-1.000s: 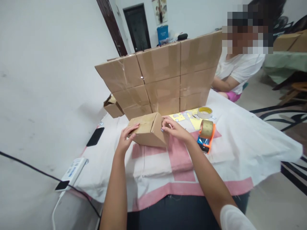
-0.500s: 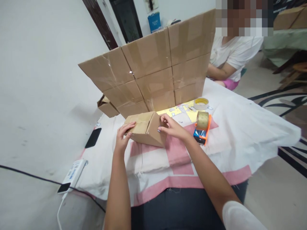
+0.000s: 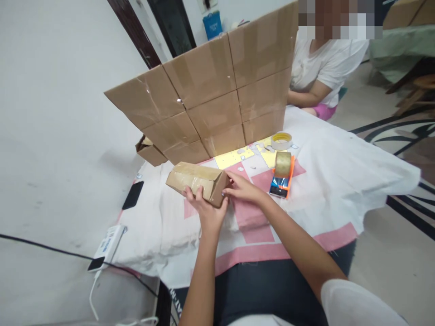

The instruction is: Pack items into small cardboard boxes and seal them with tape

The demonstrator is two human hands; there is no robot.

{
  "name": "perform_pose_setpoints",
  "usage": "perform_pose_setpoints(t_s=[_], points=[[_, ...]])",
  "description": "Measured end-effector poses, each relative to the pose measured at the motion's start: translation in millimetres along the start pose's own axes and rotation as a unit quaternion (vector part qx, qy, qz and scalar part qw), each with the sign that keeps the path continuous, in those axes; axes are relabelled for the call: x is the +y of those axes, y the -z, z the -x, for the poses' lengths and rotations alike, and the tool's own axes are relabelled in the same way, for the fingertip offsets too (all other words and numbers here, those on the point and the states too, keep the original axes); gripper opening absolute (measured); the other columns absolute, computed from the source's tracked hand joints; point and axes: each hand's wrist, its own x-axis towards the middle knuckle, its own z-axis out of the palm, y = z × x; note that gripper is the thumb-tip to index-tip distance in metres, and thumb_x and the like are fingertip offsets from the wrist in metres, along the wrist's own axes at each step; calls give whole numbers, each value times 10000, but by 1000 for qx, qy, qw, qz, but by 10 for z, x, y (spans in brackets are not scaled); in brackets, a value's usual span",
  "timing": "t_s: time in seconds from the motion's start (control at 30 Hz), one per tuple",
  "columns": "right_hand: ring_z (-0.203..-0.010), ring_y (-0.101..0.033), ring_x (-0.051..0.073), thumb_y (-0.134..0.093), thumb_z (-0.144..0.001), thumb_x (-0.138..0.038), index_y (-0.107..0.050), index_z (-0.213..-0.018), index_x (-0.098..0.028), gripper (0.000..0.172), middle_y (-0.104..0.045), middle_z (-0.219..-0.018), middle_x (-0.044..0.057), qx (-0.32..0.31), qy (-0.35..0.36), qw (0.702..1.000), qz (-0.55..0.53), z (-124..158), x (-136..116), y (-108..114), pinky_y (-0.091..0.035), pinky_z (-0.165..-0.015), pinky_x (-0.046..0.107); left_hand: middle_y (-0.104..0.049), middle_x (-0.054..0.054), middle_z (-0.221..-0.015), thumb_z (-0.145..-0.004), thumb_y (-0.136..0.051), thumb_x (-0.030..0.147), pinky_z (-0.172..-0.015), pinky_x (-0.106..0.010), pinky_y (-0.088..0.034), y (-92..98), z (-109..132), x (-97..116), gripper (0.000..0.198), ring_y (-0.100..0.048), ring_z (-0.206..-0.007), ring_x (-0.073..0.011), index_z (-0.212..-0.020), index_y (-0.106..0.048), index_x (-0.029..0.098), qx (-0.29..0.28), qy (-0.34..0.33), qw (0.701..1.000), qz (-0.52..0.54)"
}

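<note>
A small brown cardboard box (image 3: 193, 175) is tilted over the middle of the cloth, its taped face towards me. My left hand (image 3: 207, 203) grips the near edge, fingers on the taped face and thumb by the right end. At that right end, my right hand (image 3: 239, 186) pinches the box's edge between thumb and fingers. To the right lies a tape dispenser (image 3: 282, 176) in orange and blue, loaded with a roll of tape. Behind it rests a loose tape roll (image 3: 281, 141).
A wall of stacked cardboard boxes (image 3: 214, 108) stands just behind, with an open box (image 3: 151, 151) at its left. A phone (image 3: 132, 195) and a power strip (image 3: 108, 246) with cables lie left. Another person (image 3: 326, 68) sits at the back right.
The box has been turned and tipped. My left hand has shifted from its left top to the near edge by the right end. The right hand stays at the right end.
</note>
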Motion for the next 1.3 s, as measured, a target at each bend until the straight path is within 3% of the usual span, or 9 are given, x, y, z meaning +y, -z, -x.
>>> perform_pose_setpoints(t_s=[0.27, 0.67, 0.83, 1.3], points=[[-1149, -602, 264, -717, -846, -270, -530, -1399, -202, 588, -619, -1324, 117, -9, 11, 1000, -8, -2, 47, 37, -500, -967, 420, -23, -279, -1617, -808, -740, 330, -1211, -717, -141, -59, -54, 48, 820, 87, -1566, -408, -1409, -191, 231, 19, 22, 999, -15], [-1101, -605, 248, -707, -834, -252, -541, -1355, -196, 550, -624, -1262, 103, -3, 12, 1000, -1, -9, 68, 38, -511, -918, 392, -36, -256, -1626, -829, -722, 321, -1225, -691, -106, -54, -24, 62, 763, 116, -1566, -381, -1396, -218, 236, 16, 32, 999, 6], [-1074, -603, 243, -732, -826, -275, -577, -1260, -186, 469, -636, -1197, 88, -1, -4, 1000, -12, -21, 67, 39, -498, -891, 367, -55, -251, -1624, -839, -724, 326, -1225, -688, -107, -50, -32, 71, 736, 83, -1571, -373, -1390, -244, 237, 30, 18, 999, 19], [-1078, -595, 231, -792, -799, -265, -580, -1194, -237, 450, -623, -1191, 52, 5, -16, 1000, 7, -8, 82, 42, -491, -876, 335, -153, -217, -1587, -803, -757, 367, -1222, -709, -96, -73, -67, 23, 765, -89, -1554, -395, -1394, -285, 248, 76, -34, 996, 40]])
